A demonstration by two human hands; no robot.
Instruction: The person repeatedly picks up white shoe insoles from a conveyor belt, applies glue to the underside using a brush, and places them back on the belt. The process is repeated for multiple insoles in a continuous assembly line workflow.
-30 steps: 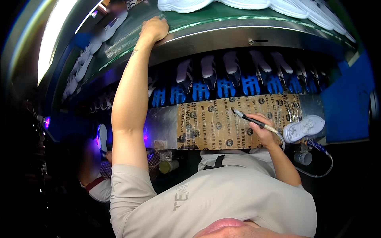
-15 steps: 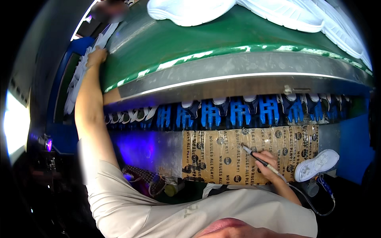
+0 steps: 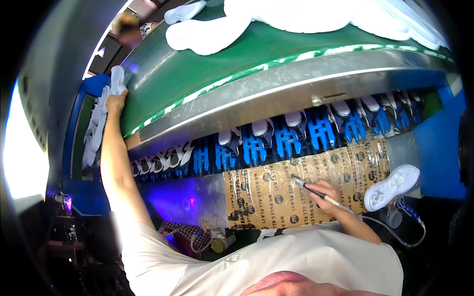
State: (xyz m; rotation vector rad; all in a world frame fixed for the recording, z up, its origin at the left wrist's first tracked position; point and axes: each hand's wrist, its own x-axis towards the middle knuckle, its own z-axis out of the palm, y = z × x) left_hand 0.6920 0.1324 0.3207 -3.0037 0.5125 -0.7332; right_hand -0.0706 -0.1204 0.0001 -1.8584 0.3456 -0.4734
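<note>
My left arm stretches far out to the left, and my left hand [image 3: 116, 102] is closed round a white shoe sole [image 3: 117, 79] beside the end of the green belt. Just below it, a row of white soles [image 3: 94, 129] stands along the blue frame. My right hand [image 3: 324, 195] grips a thin brush [image 3: 316, 192] with a pale tip and a tube trailing from its back end. The brush hovers over or rests on the brown cardboard [image 3: 261, 197]; which one I cannot tell. Another white sole [image 3: 392, 188] lies to the right of the cardboard.
Several white soles [image 3: 207, 35] lie on the green belt [image 3: 207, 71], which has a metal edge [image 3: 256, 98]. Underneath, shoe uppers [image 3: 295, 123] stand among blue holders [image 3: 254, 143]. A jar [image 3: 223, 243] and a checked cloth [image 3: 190, 240] are near my body. A person [image 3: 127, 29] is at the far left.
My left hand has drawn back a little from the row, with a sole now plainly in it. The view has tilted. My right hand keeps the brush over the cardboard.
</note>
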